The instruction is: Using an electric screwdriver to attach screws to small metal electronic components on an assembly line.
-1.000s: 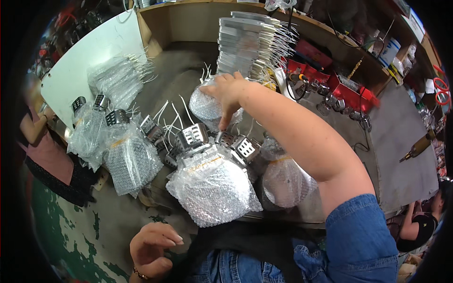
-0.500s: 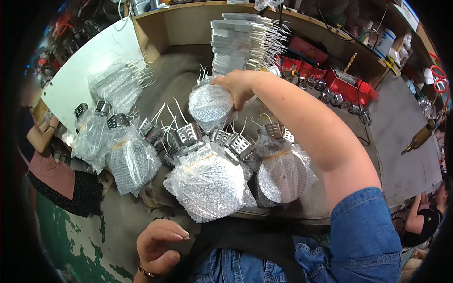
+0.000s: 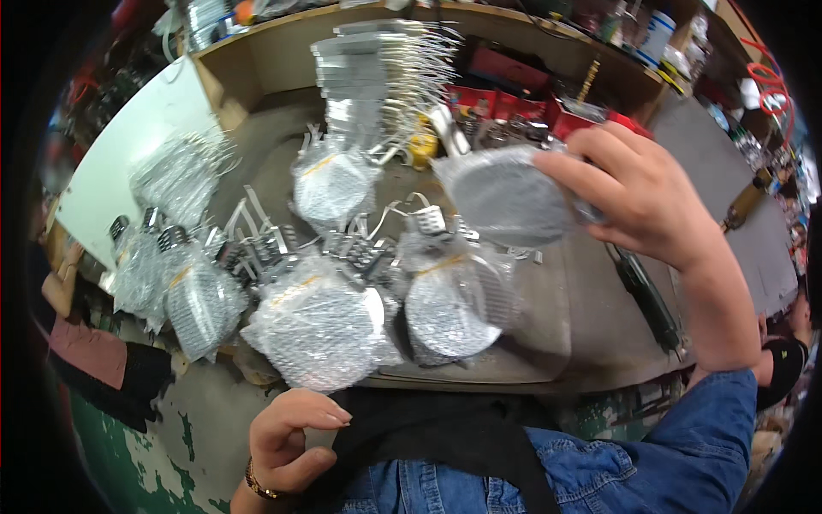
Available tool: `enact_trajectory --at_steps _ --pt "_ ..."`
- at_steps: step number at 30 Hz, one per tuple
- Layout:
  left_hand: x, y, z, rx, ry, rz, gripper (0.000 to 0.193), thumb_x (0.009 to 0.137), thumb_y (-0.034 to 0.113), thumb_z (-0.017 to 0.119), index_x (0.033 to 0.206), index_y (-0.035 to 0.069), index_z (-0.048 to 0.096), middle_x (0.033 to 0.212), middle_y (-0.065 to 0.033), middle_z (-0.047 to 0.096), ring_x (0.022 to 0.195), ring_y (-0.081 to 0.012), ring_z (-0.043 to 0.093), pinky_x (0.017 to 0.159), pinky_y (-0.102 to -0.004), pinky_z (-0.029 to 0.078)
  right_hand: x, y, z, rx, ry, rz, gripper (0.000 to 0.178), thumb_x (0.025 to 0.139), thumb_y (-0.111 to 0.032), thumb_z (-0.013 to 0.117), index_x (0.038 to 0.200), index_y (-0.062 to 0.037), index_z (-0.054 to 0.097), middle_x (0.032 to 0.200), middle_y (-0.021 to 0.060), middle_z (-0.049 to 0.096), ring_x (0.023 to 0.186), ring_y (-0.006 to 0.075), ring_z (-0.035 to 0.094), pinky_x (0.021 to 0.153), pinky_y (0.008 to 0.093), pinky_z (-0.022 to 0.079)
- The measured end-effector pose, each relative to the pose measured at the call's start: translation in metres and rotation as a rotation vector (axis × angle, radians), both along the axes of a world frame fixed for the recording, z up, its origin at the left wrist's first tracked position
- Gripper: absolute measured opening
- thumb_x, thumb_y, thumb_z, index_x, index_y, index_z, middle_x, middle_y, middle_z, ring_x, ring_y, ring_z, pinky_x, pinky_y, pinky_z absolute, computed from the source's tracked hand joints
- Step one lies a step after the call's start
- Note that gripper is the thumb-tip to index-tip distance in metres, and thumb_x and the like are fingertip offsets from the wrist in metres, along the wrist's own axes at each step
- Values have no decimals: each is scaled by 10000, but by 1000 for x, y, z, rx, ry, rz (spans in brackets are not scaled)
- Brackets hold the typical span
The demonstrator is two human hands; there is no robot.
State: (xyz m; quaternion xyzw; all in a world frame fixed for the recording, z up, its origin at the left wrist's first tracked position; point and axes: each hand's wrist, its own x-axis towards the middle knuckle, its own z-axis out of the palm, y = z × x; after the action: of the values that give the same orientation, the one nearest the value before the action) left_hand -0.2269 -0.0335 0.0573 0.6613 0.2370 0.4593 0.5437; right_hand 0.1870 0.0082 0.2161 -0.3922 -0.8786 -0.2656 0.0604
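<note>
My right hand (image 3: 638, 193) is closed on the right end of a clear-wrapped grey disc (image 3: 509, 201), held above the right half of the bench. Its thumb is partly hidden. My left hand (image 3: 291, 441) is near my lap, curved with thumb and fingers apart and nothing between them. Left of the held disc stands a bubble-wrapped bundle (image 3: 336, 188). In front sit a large bubble-wrapped bundle (image 3: 321, 330) and another round wrapped bundle (image 3: 454, 308), with perforated metal collars (image 3: 431, 221) and white wires at their tops.
At the back rises a stack of flat wrapped pieces (image 3: 355, 90) with white wires. More wrapped bundles (image 3: 201, 308) stand at left, near a white board (image 3: 128, 146). A dark-handled tool (image 3: 646, 300) lies at right. Red boxes (image 3: 505, 103) line the back; a person (image 3: 90, 347) is at far left.
My right hand has moved right and nearer from beside the back bundle, and now holds the wrapped disc. The view has turned right. My left hand has hardly moved.
</note>
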Motion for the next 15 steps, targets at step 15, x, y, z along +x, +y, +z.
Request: enact_trajectory --at_steps 15 --pt "267 16 -65 189 382 -402 806 885 130 782 1531 19 314 1389 -145 545 1185 -238 600 997 -336 502 102 -68 -80 40 -186 389 335 896 -201 678 1225 -190 612 1411 13 600 1350 211 531 1160 456 403"
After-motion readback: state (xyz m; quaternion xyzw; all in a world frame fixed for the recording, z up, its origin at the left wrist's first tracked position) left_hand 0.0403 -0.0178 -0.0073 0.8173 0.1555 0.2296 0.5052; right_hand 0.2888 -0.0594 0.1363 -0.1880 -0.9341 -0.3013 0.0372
